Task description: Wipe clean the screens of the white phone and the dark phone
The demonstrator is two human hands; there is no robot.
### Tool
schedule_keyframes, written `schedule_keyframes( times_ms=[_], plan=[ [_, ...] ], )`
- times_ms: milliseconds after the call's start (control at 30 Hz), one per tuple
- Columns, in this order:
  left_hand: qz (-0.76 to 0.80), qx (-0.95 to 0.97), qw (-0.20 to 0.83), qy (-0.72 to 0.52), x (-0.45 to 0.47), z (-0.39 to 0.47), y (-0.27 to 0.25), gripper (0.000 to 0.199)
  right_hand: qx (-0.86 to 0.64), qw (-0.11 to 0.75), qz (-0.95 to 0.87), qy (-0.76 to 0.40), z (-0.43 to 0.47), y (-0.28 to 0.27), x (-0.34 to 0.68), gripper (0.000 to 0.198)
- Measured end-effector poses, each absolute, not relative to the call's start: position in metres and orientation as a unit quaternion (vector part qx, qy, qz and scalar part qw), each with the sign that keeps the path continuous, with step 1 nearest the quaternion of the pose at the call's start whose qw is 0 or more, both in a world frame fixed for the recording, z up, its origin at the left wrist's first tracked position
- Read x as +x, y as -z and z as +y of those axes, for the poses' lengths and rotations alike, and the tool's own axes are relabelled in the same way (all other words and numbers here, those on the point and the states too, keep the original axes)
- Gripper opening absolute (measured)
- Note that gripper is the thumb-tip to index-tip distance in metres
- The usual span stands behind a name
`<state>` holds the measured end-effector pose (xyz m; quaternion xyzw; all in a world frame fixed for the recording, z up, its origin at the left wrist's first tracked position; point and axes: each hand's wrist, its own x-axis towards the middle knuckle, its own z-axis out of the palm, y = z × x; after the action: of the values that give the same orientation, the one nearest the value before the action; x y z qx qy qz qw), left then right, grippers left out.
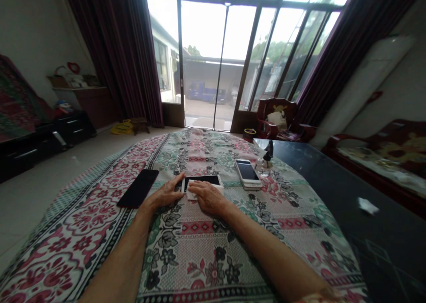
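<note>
A white-framed smartphone [209,179] with a dark screen lies sideways on the flowered tablecloth. My left hand [164,193] holds its left end, with the thumb and the fingers on either side of the corner. In my right hand [208,196] is a white tissue [191,193], pressed flat on the phone's left part. The palm and part of the tissue hide the lower edge of the phone. To the left lies a larger black phone or tablet [140,188], face up and apart from my hands. A small stack of white phones [248,173] lies to the right.
A clear glass-like ornament with a dark figure [268,154] stands beyond the phone stack. The patterned tablecloth [213,241] covers the round table. A dark table [333,187] adjoins it on the right, with a crumpled white tissue [368,206] on it. Glass doors stand ahead.
</note>
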<state>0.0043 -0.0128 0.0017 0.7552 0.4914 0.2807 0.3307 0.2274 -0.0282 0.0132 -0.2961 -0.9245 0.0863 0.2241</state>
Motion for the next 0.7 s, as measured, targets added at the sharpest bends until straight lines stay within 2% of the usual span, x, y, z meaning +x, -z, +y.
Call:
schedule_keyframes(
  times_ms=[167,267,433,700],
  plan=[
    [0.494,0.755,0.331,-0.274,0.005,-0.014,-0.004,0.082,-0.246,0.217,-0.938,-0.110,-0.047,-0.018,0.242,0.048],
    [0.489,0.758,0.334,-0.274,0.004,-0.013,-0.004,0.082,-0.221,0.244,-0.934,-0.140,-0.052,-0.020,0.245,0.046],
    [0.484,0.755,0.339,-0.285,0.005,-0.012,-0.004,0.083,-0.303,0.295,-0.899,-0.113,-0.025,-0.024,0.231,0.047],
    [0.481,0.759,0.336,-0.281,0.006,-0.011,-0.003,0.085,-0.341,0.221,-0.911,-0.065,0.002,-0.014,0.206,0.036]
  ],
)
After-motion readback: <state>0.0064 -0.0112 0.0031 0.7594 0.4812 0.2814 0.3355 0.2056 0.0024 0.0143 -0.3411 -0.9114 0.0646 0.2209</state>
